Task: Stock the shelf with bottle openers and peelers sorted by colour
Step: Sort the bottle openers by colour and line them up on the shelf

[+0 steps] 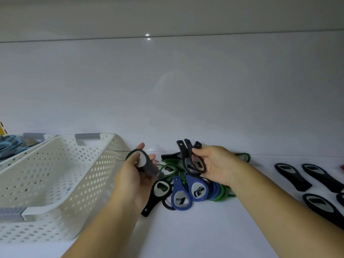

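A mixed heap of bottle openers (pixel 188 185) lies on the white shelf (pixel 214 229): blue ones (pixel 197 189) in front, green ones (pixel 170 169) behind, a black one (pixel 158 194) at its left. My left hand (pixel 134 177) grips a black bottle opener (pixel 143 162) just above the heap's left side. My right hand (pixel 216 164) holds a bunch of black bottle openers (pixel 189 159), handles pointing up, over the heap's back. Black openers (pixel 292 176) lie laid out in a group at the right.
A white perforated basket (pixel 55 185) stands at the left on the shelf, close to my left forearm. Behind it a second basket (pixel 16 146) holds blue items. The white back wall (pixel 167 90) rises right behind the heap.
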`<state>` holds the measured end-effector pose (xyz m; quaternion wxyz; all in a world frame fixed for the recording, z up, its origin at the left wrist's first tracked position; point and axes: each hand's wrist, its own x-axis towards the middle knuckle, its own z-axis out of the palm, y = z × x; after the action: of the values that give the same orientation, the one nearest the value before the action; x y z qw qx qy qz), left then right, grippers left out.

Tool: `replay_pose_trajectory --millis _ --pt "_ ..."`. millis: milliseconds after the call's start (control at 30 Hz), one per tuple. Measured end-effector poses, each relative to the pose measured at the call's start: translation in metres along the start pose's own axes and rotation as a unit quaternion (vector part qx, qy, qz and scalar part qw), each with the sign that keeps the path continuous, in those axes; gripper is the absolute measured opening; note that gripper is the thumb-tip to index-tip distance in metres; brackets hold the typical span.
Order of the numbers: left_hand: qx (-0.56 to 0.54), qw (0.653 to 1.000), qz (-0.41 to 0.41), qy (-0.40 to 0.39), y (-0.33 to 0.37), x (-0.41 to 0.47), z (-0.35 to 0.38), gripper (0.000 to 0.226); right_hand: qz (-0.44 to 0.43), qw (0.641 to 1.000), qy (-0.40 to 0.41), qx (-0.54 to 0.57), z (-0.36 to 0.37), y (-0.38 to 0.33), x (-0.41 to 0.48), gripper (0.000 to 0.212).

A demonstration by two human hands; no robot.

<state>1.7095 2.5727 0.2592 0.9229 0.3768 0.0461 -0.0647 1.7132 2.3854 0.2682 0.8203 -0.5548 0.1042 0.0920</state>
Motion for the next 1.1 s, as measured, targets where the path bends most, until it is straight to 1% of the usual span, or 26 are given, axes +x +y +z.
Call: replay_pose_trajectory --millis 67,167,233,300,367,433,467,500,567,667,733,767,833,900,967,1000,1033,1067,1100 --pt "0.007 0.998 -0.045 -0.034 -0.003 -0.003 0.001 0.023 -0.006 0.999 -0.01 0.036 -0.001 -0.002 -0.001 0.017" --pt "0.021 0.988 -0.127 -0.089 -0.006 -0.008 0.002 0.018 -0.029 0.998 -0.027 0.048 0.002 -0.005 -0.004 0.016" --pt "0.035 0.978 -0.163 -0.122 -0.007 -0.009 0.003 0.024 -0.056 0.998 -0.035 0.009 0.007 -0.006 -0.008 0.016" --pt "0.089 0.97 -0.174 -0.143 -0.009 -0.009 0.003 0.021 -0.084 0.995 -0.039 -0.049 0.012 -0.005 -0.012 0.02" --pt "0.162 0.961 -0.163 -0.154 -0.011 -0.01 0.003 0.031 -0.101 0.988 -0.048 -0.108 0.015 -0.004 -0.015 0.024" --pt "0.215 0.956 -0.129 -0.152 -0.012 -0.011 0.004 0.04 -0.113 0.975 -0.05 -0.183 0.017 -0.003 -0.018 0.021" --pt "0.235 0.956 -0.105 -0.14 -0.012 -0.011 0.004 0.04 -0.119 0.968 -0.047 -0.214 0.018 -0.002 -0.019 0.02" --pt "0.248 0.958 -0.081 -0.122 -0.012 -0.011 0.004 0.037 -0.126 0.962 -0.042 -0.239 0.018 -0.002 -0.019 0.019" --pt "0.244 0.966 -0.049 -0.073 -0.012 -0.012 0.005 0.023 -0.131 0.955 -0.026 -0.267 0.018 0.0 -0.017 0.017" --pt "0.243 0.969 -0.029 -0.029 -0.012 -0.014 0.008 0.023 -0.134 0.949 0.035 -0.283 0.018 0.002 -0.012 0.012" --pt "0.229 0.973 -0.03 -0.022 -0.013 -0.014 0.009 0.025 -0.152 0.946 0.095 -0.269 0.015 0.002 -0.006 0.011" --pt "0.218 0.975 -0.032 -0.018 -0.013 -0.013 0.008 0.025 -0.161 0.948 0.124 -0.243 0.014 0.0 -0.004 0.012" --pt "0.192 0.981 -0.031 -0.006 -0.012 -0.012 0.008 0.021 -0.177 0.96 0.17 -0.139 0.009 -0.006 -0.001 0.009" --pt "0.149 0.988 -0.027 0.004 -0.011 -0.011 0.008 0.016 -0.184 0.964 0.19 -0.015 0.004 -0.015 -0.002 0.01" --pt "0.111 0.993 -0.022 0.02 -0.011 -0.009 0.007 0.014 -0.18 0.966 0.166 0.085 0.0 -0.022 -0.006 0.011" --pt "0.1 0.994 -0.021 0.026 -0.011 -0.008 0.006 0.012 -0.173 0.968 0.14 0.113 0.0 -0.023 -0.009 0.012" --pt "0.091 0.995 -0.024 0.028 -0.011 -0.007 0.005 0.01 -0.161 0.973 0.113 0.12 0.001 -0.023 -0.011 0.014" --pt "0.085 0.996 -0.031 0.024 -0.012 -0.007 0.005 0.007 -0.145 0.98 0.091 0.103 0.003 -0.021 -0.012 0.016" --pt "0.081 0.996 -0.044 0.015 -0.014 -0.008 0.004 0.006 -0.13 0.986 0.079 0.062 0.005 -0.017 -0.012 0.018"
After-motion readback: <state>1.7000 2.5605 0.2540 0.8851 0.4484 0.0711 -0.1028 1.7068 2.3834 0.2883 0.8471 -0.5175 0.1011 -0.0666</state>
